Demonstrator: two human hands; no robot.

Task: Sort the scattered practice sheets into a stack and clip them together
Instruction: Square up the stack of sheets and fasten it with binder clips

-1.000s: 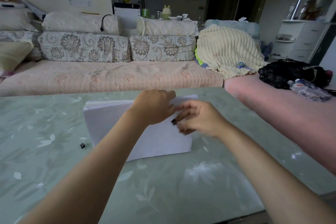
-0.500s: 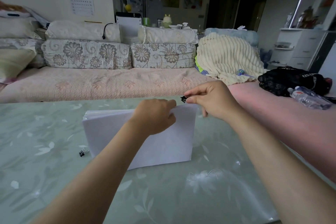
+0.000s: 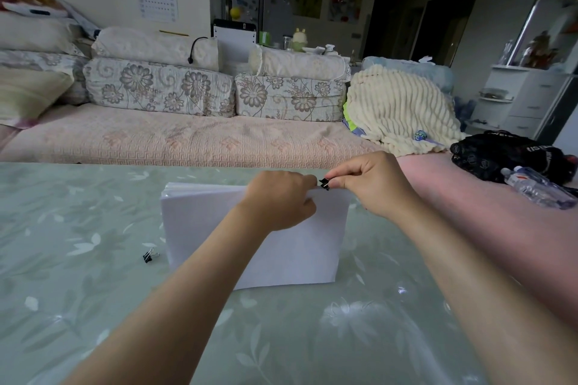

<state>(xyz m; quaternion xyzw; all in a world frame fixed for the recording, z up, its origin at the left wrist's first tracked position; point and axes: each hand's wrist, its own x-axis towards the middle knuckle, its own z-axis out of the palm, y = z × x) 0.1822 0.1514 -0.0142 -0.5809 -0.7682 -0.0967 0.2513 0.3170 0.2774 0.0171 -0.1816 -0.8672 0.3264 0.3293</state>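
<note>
A stack of white practice sheets (image 3: 203, 222) stands on its long edge on the green floral table (image 3: 78, 306), its face towards me. My left hand (image 3: 281, 200) grips the stack's top edge near the middle. My right hand (image 3: 375, 181) pinches a small black binder clip (image 3: 324, 183) right at that top edge, just right of my left fingers. Whether the clip bites the paper I cannot tell. A second black binder clip (image 3: 149, 256) lies on the table by the stack's lower left corner.
A long sofa (image 3: 187, 141) with floral cushions runs behind the table. On its right part sit a cream blanket (image 3: 400, 109), a black bag (image 3: 506, 153) and a plastic water bottle (image 3: 538, 187).
My right hand rose from the front of the stack to its top edge with the black clip, then lowered the clip onto that edge. My left hand kept its grip on the sheets.
</note>
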